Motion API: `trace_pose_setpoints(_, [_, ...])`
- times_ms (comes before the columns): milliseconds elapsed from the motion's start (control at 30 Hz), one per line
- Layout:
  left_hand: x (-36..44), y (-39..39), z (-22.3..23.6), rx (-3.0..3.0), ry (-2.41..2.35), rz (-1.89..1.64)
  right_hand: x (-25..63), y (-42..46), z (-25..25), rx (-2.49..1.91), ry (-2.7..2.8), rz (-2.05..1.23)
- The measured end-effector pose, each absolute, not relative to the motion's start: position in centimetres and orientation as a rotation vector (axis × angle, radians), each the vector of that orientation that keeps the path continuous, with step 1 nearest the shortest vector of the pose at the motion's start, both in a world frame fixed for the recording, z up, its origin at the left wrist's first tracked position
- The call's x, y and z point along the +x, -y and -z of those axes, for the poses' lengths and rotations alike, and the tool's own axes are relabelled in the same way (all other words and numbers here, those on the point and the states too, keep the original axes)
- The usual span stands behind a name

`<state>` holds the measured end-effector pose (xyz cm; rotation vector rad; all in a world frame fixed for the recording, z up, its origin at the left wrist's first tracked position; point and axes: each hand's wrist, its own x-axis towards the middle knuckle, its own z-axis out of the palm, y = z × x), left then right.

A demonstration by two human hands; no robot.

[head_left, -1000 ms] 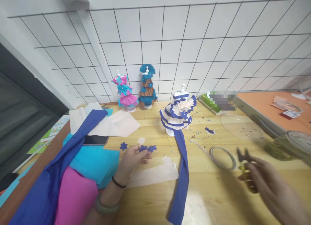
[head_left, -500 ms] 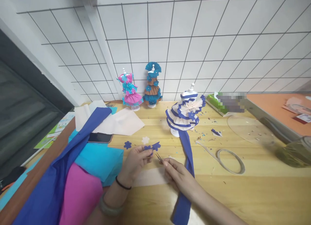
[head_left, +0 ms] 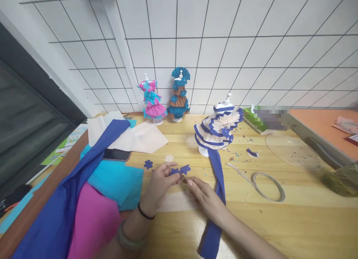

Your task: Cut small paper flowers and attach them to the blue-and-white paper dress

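My left hand (head_left: 160, 182) pinches dark blue paper flowers (head_left: 185, 169) between thumb and fingers, above the wooden table. My right hand (head_left: 204, 195) is closed on thin metal tweezers (head_left: 183, 177), whose tips reach the flowers beside my left thumb. A loose blue paper flower (head_left: 148, 164) and a white paper flower (head_left: 169, 158) lie just beyond my left hand. Under the hands is a pale paper strip (head_left: 177, 202). A long blue paper strip (head_left: 216, 169) runs past my right wrist, partly hidden under the forearm.
Behind stands a mannequin in a white and blue paper dress (head_left: 216, 130), with pink-blue (head_left: 152, 98) and teal-brown (head_left: 179, 98) ones by the wall. Folded coloured paper (head_left: 114, 180) and a phone (head_left: 116, 154) lie left. A tape roll (head_left: 268, 187) and a glass jar (head_left: 341, 180) are right.
The tweezers in my right hand have moved left and up to meet the blue flowers. My left hand's fingers have shifted around them. The view has tilted slightly.
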<state>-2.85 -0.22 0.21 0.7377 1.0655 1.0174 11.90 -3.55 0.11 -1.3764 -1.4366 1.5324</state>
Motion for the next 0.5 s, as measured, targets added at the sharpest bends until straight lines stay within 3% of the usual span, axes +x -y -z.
trace_pose_setpoints(500, [-2.59,0.31,0.21,0.824,-1.060,-1.050,11.09,3.31,-0.15,-1.303,1.201,-1.656])
